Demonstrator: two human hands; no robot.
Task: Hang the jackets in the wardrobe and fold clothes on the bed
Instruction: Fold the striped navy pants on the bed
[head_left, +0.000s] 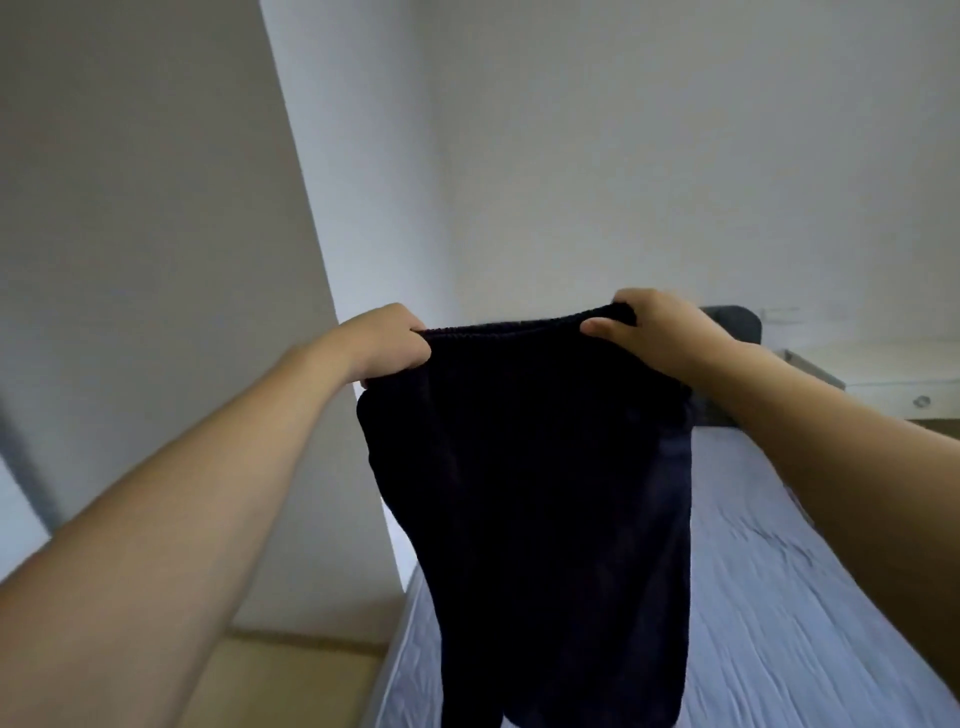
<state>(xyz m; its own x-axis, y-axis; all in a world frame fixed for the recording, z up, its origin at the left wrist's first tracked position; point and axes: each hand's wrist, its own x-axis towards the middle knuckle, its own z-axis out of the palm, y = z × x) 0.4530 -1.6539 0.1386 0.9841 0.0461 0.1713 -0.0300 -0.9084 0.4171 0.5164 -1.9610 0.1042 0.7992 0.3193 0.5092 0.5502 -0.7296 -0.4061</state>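
Observation:
A dark navy garment (530, 493) with an elastic waistband hangs in the air in front of me, above the bed (769, 597). My left hand (387, 340) is shut on the left end of the waistband. My right hand (652, 327) grips the right end, thumb toward me. The waistband is stretched level between both hands at about the same height. The cloth drops straight down and its lower end runs out of the bottom of the view. The bed has a pale blue, wrinkled sheet.
A dark grey headboard (732, 325) stands at the far end of the bed. A white bedside unit (883, 374) with a round knob sits at the right. A pale panel (156, 260) rises on the left; wooden floor (280, 680) shows below it.

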